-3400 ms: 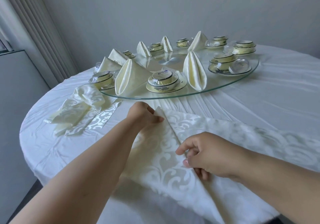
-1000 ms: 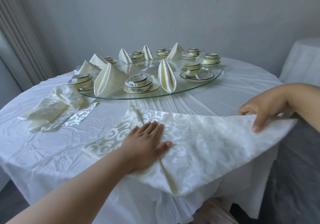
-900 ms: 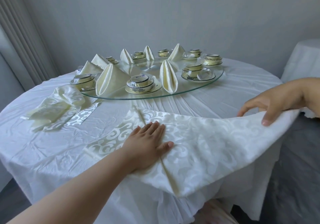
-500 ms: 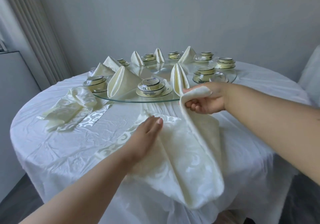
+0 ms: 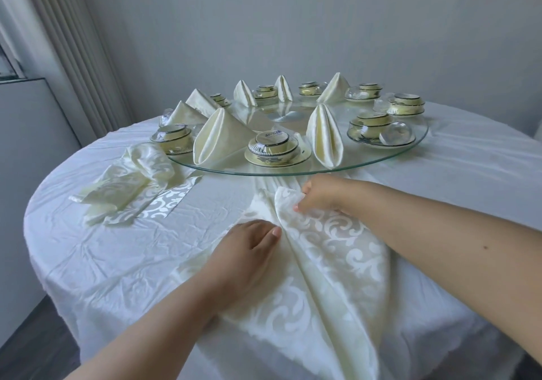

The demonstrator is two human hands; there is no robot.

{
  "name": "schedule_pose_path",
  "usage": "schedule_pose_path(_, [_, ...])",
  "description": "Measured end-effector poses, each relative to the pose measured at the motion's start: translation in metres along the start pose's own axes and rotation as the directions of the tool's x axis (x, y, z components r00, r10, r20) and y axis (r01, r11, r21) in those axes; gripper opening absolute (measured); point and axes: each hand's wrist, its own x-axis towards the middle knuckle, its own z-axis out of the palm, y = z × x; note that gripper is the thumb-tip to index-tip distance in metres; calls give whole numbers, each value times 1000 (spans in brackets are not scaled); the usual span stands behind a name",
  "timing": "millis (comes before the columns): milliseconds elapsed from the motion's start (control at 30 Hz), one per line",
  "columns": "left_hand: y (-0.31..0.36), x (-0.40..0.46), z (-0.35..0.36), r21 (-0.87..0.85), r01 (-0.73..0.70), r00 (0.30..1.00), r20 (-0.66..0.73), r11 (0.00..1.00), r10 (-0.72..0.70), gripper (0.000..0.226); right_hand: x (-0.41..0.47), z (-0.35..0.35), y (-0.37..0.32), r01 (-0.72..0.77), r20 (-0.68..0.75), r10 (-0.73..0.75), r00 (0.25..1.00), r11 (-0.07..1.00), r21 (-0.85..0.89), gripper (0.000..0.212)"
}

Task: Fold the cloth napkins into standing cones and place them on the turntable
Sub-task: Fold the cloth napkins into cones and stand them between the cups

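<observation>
Near worktop edge | left hand [image 5: 249, 250] pressing damask napkin [image 5: 331, 265] flat, fingers together | right hand [image 5: 321, 194] fingers pinching corner | keeping fold taut advisable

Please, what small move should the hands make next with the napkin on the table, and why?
Probably lay the corner down and press the crease. The right hand pinches a corner of the napkin folded over near the turntable edge, while the left hand rests flat on it; the fold looks loose, not yet a cone.

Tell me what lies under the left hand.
The left hand presses flat on the patterned napkin being folded, which lies on the white tablecloth. The fold beneath the palm is hidden.
</observation>
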Motion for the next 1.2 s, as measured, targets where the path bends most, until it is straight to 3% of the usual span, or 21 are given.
schedule_pose_path(167, [-6,1,3,20,-21,1000,3,1000,21,44,14,6,-3,80,4,-80,997,997,0,23])
schedule_pose_path(300, [-8,-2,5,132,-58,998,34,990,54,52,22,10,-9,91,-23,-92,996,995,-49,27])
schedule_pose_path(467, [-1,7,-9,66,-53,998,-20,996,54,32,27,14,-11,102,-31,-107,994,988,-116,31])
schedule_pose_path(533, [-2,20,-18,126,-74,997,-25,989,77,32,28,15,-10,119,-32,-123,992,987,-112,28])
schedule_pose_path(833, [-24,56,-25,310,-210,965,221,927,144,36,28,18,-7,158,-58,-173,983,967,-198,33])
schedule_pose_path(967, [-26,65,-26,365,-292,941,275,884,197,51,26,20,-6,158,-103,-182,978,966,-207,34])
schedule_pose_path(1100, [-30,80,-28,345,-359,919,291,867,265,34,16,19,-1,173,-240,-224,945,960,-219,54])
schedule_pose_path(1200, [-30,92,-27,272,-292,943,239,917,230,29,5,15,2,250,-323,-326,889,934,-254,46])
